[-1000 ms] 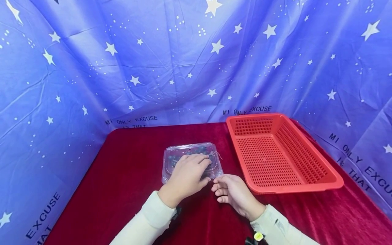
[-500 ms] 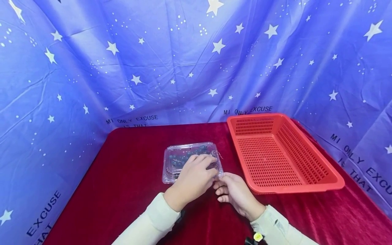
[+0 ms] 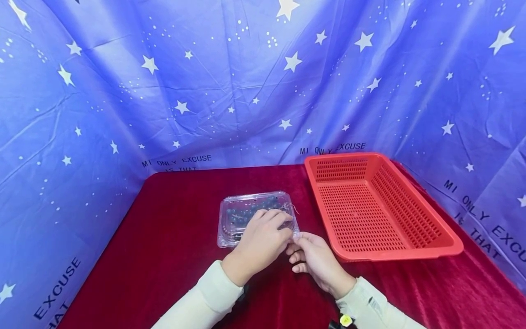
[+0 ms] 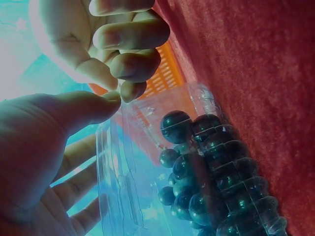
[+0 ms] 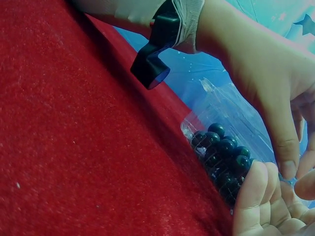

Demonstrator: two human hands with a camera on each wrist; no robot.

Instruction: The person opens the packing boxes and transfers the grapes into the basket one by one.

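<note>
The clear box (image 3: pixel 225 239), with dark round balls (image 3: pixel 240 214) inside, sits under the left hand (image 3: pixel 260 240) and past the right hand (image 3: pixel 318 258). Its long side runs left to right. The right thumb and finger pinch its near right corner; the left hand curls there, thumb on the edge.

A clear container (image 3: pixel 223 238) of dark round fruits (image 3: pixel 242 213) sits on the red-covered surface (image 3: pixel 156 237) over here. The person's left grip (image 3: pixel 263 242) curls across the lid, and the right grip (image 3: pixel 320 262) pinches the near right corner. Just beside it, to the right, stands a red slotted basket (image 3: pixel 394 254); behind hangs blue fabric (image 3: pixel 234 96) with white stars.
</note>
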